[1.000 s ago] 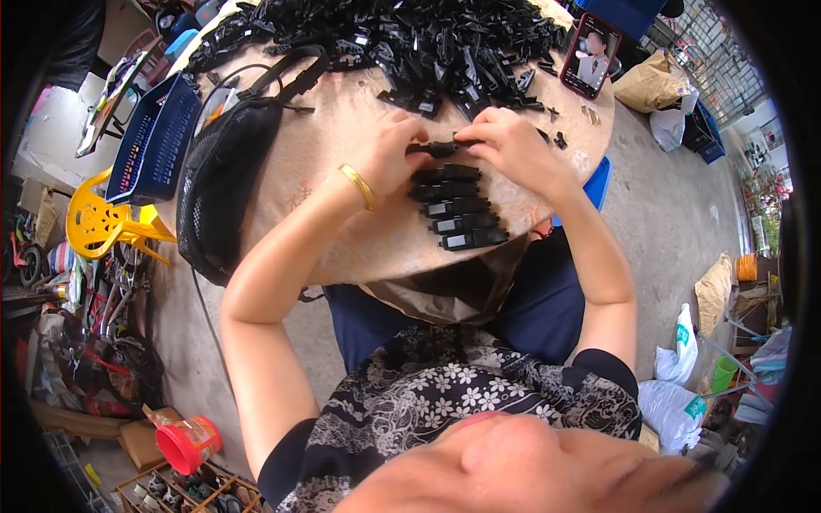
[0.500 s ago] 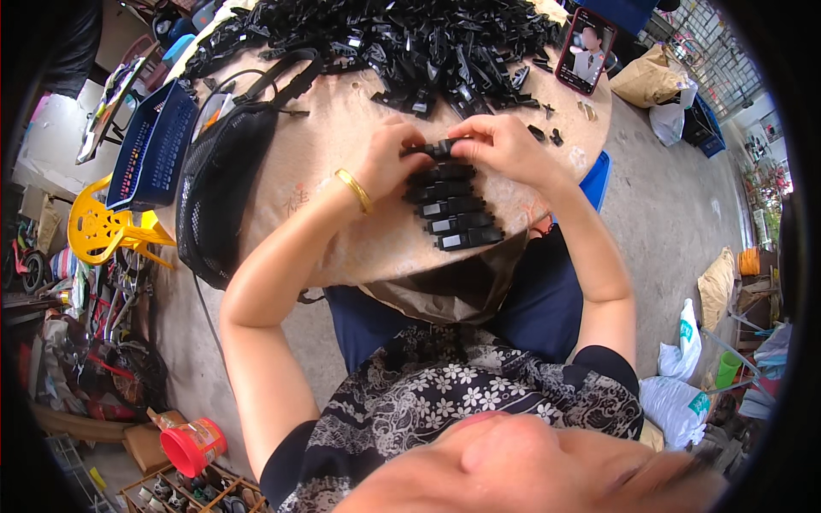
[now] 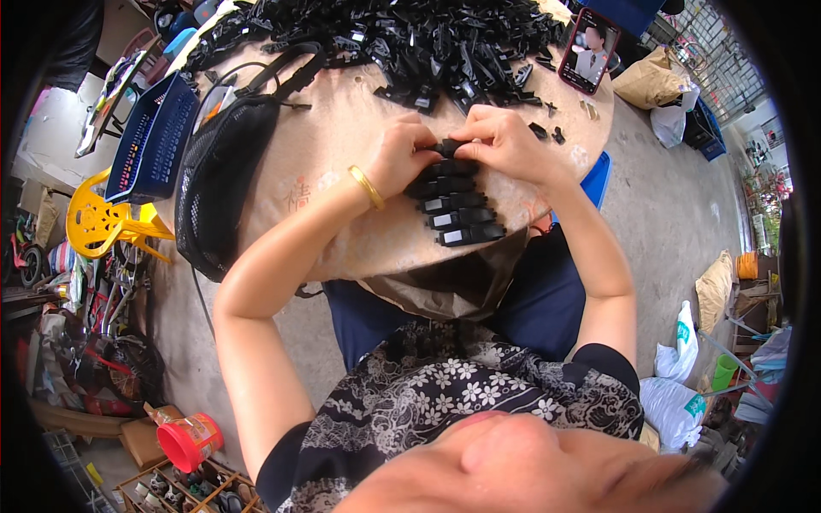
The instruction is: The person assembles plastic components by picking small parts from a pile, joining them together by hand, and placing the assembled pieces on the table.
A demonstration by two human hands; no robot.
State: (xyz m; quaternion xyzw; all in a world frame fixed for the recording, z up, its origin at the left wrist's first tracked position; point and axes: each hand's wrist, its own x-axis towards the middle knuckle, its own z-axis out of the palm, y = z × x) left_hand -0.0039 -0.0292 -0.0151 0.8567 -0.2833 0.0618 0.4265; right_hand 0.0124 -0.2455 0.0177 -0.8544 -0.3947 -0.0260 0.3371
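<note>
At the far end of a short row of black plastic pieces [image 3: 462, 217], both my hands pinch one small black plastic piece [image 3: 446, 148]. My left hand [image 3: 402, 158], with a gold bangle at the wrist, grips its left end between thumb and fingers. My right hand [image 3: 506, 147] closes on its right end. Fingers cover much of the piece, so its exact kind does not show. The row lies side by side toward the table's near edge, some pieces with a pale grey patch. Beyond my hands spreads a big heap of similar black pieces [image 3: 385, 38].
The round table [image 3: 342, 248] also carries a black mesh bag [image 3: 224, 175] at left and a phone [image 3: 587, 53] at far right. Several loose pieces lie near the phone. Left of the table are a blue basket [image 3: 154, 137] and yellow chair [image 3: 103, 218]; sacks [image 3: 654, 77] stand right.
My hands stay pinched on the black piece at the row's far end, shifting only slightly. The left wrist and bangle have moved a little to the right.
</note>
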